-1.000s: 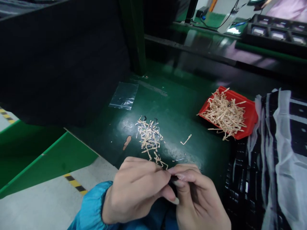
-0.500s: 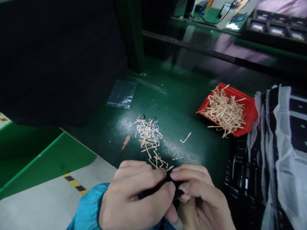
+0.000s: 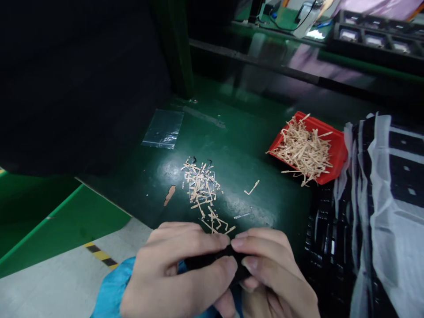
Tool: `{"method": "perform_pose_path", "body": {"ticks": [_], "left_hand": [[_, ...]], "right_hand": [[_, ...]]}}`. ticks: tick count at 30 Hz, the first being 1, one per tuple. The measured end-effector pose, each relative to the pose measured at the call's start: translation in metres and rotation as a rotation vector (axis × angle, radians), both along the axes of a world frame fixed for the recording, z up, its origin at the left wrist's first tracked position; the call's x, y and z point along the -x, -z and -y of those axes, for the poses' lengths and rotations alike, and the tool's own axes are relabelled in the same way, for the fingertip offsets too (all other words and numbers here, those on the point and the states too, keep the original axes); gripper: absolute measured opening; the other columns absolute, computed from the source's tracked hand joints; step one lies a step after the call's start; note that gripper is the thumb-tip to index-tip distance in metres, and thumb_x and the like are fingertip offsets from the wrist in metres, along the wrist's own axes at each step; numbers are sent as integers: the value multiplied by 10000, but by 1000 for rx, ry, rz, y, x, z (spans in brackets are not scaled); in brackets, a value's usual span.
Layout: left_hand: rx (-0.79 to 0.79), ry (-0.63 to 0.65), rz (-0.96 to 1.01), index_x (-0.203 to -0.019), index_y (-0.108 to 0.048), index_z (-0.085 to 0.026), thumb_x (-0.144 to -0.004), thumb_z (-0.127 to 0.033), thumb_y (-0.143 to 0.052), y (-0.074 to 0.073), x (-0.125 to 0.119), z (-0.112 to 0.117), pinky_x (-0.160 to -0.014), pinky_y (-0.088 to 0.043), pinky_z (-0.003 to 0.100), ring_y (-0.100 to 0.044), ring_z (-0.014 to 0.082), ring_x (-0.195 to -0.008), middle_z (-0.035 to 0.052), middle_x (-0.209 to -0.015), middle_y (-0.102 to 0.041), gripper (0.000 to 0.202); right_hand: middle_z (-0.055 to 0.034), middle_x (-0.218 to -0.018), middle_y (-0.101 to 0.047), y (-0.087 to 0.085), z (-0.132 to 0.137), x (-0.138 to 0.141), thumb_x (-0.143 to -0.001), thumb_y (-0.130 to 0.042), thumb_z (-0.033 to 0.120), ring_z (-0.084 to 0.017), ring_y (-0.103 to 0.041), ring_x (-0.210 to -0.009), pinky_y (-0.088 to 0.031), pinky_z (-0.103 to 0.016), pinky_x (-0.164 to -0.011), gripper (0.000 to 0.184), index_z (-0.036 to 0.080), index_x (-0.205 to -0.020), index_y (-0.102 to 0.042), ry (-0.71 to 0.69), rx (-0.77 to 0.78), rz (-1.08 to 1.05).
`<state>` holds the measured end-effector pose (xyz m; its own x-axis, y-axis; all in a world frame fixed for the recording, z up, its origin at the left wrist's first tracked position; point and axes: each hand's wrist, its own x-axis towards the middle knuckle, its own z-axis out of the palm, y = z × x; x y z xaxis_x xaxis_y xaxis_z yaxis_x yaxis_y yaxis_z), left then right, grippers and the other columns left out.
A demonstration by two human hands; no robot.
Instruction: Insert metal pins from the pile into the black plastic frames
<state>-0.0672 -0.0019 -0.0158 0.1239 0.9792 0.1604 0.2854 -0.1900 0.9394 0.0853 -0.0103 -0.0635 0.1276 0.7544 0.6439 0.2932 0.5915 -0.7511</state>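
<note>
Both of my hands grip a small black part (image 3: 241, 267) low in the view; its exact kind is mostly hidden by my fingers. My left hand (image 3: 180, 269) is closed around its left side, thumb and index finger pressed on it. The fingertips of my right hand (image 3: 274, 265) pinch its right end, close to my left fingertips. Just beyond lies a loose pile of thin beige and silvery flex strips (image 3: 201, 185). A single bent beige strip (image 3: 252, 187) and a silvery one (image 3: 243, 215) lie to the right of the pile.
A red bin (image 3: 338, 152) full of beige strips stands at the right. Beside it are stacked black trays with white sheets (image 3: 384, 185). A clear zip bag (image 3: 164, 128) and a brown scrap (image 3: 169, 195) lie on the green table (image 3: 238, 145). A black tray (image 3: 361, 55) stands at the back.
The view has shifted slightly, so the table things sit a little further left. My left hand has moved slightly left, and the black part shows more between my hands, still held by both.
</note>
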Motion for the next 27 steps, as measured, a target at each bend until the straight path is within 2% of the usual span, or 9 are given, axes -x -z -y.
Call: {"method": "perform_pose_path", "body": {"ticks": [3,6,8,11,16,20,22,24,27], "left_hand": [[6,115,20,-1011,-817,-305,-950,-102,-694,9,2,5,-630,-703,275,-715,159,-424,-65,-539,-748,246],[-138,99,26,-1093,-805,-336,-942,-103,-719,21,3,11,-738,-708,297,-772,169,-543,-53,-669,-797,290],[-204,115,47,-1182,-779,-336,-961,-92,-710,27,2,13,-756,-688,272,-787,164,-618,-47,-728,-811,337],[-186,113,82,-1196,-780,-298,-1011,-171,-691,30,1,12,-708,-656,246,-777,162,-671,-7,-768,-799,241],[-151,126,76,-1033,-814,-231,-989,-145,-708,31,-2,7,-654,-640,228,-767,157,-700,32,-826,-765,144],[-137,116,134,-1164,-809,-272,-985,-82,-684,31,-3,10,-799,-709,294,-814,197,-775,16,-807,-796,290],[-101,84,184,-1229,-796,-300,-986,-89,-688,31,-1,14,-736,-730,290,-796,170,-645,25,-896,-820,339],[-111,37,175,-1212,-805,-322,-964,-133,-740,31,0,18,-577,-711,252,-769,151,-571,58,-1055,-823,319],[-228,-30,145,-1200,-804,-323,-907,-216,-830,36,-4,24,-548,-700,261,-801,203,-717,86,-1157,-808,313]], "right_hand": [[-24,-817,-732,0,1,-4,-832,-568,-91,-146,-703,-721,-604,-267,-553,276,170,-745,-592,-3,10,106],[-23,-798,-708,0,0,-1,-794,-552,-103,-154,-689,-717,-598,-289,-559,282,169,-724,-575,-9,7,104],[-13,-763,-681,0,-2,4,-739,-509,-127,-144,-651,-683,-561,-279,-528,298,162,-738,-583,41,-23,5],[5,-735,-651,-1,-4,11,-692,-448,-150,-118,-613,-652,-517,-252,-503,342,156,-757,-586,88,-28,-91],[2,-753,-653,8,-2,7,-725,-472,-140,-126,-623,-703,-557,-263,-543,325,163,-756,-587,65,22,0],[2,-735,-667,15,2,0,-766,-533,-120,-132,-653,-699,-556,-259,-534,296,168,-705,-568,126,-19,82],[-11,-791,-721,15,3,-1,-859,-589,-45,-157,-699,-743,-591,-289,-559,246,177,-754,-599,146,-36,105],[-15,-868,-753,13,4,0,-959,-627,72,-179,-735,-805,-627,-328,-609,179,197,-832,-623,180,-40,107],[-3,-893,-744,8,5,0,-1028,-635,192,-164,-735,-825,-632,-333,-647,182,214,-849,-614,231,-19,73]]}}
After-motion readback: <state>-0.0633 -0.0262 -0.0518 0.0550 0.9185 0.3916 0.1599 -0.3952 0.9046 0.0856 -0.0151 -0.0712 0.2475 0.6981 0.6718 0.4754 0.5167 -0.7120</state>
